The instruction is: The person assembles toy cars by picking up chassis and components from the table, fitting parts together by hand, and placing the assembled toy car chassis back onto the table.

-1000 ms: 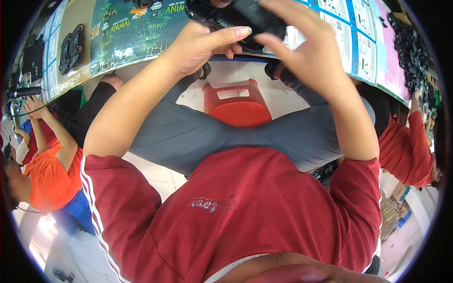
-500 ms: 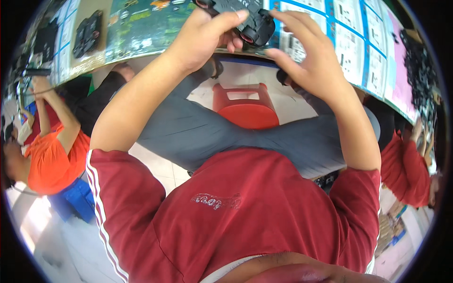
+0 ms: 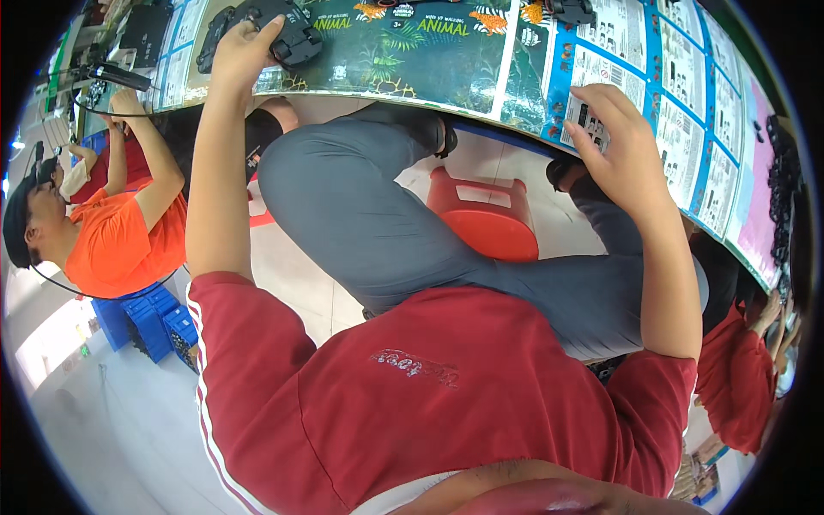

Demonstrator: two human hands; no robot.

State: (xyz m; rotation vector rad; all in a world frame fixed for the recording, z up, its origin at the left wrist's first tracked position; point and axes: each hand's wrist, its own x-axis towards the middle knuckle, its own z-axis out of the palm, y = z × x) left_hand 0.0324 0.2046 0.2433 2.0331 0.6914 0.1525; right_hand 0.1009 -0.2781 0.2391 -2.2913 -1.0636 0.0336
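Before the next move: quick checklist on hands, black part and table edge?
1. Left hand on the black part: ok, its fingers lie over it.
2. Part fully on the table: ok, it sits back from the edge.
3. Firm grip on the part: cannot tell.
4. Right hand free: ok, it rests at the table edge and holds nothing.
5. Red stool below, clear of hands: ok.

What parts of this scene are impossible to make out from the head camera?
- Black part under the left hand: its near side is hidden by the fingers, so its shape is unclear.
- Right hand: its palm faces away, so any contents are hidden.
- Black pieces at the right rim: bent and blurred by the fisheye edge.
- Table: far side cut off by the top edge.
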